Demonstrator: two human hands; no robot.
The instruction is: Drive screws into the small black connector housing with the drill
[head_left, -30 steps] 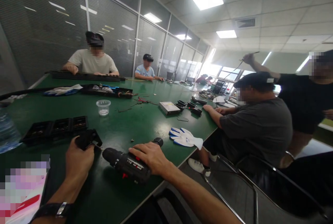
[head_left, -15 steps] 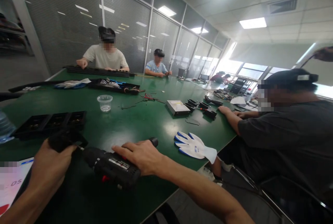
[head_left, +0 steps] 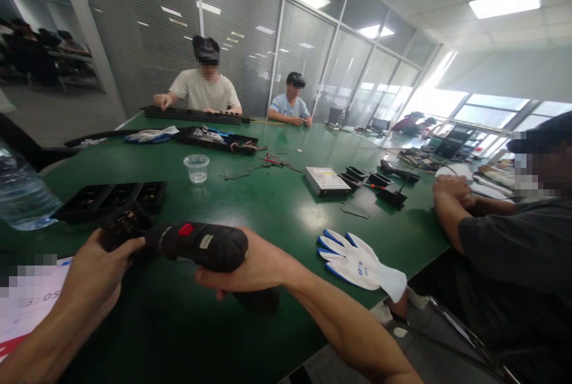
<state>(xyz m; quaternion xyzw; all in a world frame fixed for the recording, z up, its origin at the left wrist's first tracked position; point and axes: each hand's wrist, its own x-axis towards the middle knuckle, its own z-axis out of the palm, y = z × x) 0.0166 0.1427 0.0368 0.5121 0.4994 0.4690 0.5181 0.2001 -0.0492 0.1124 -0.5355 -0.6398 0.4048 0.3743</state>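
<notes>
My right hand (head_left: 257, 262) is wrapped round the handle of a black cordless drill (head_left: 205, 245) with a red switch on top. The drill lies level and points left. Its front end meets a small black part (head_left: 123, 226) with brassy bits inside, pinched between the thumb and fingers of my left hand (head_left: 96, 271). The drill's tip is hidden against that part. Just beyond it stands a black three-compartment tray (head_left: 114, 200) with small brass-coloured pieces in it.
A water bottle (head_left: 24, 193) and a printed sheet (head_left: 33, 306) are at the left. Further off are a plastic cup (head_left: 196, 168), a white-labelled metal box (head_left: 326, 181) and black parts (head_left: 379, 181). A white-blue glove (head_left: 357, 262) lies right. Co-workers sit around the green table (head_left: 263, 211).
The drill has rolled over in my right hand, its red switch now on top and its handle toward me. The view has swung left. The co-worker at right has drawn their hands together.
</notes>
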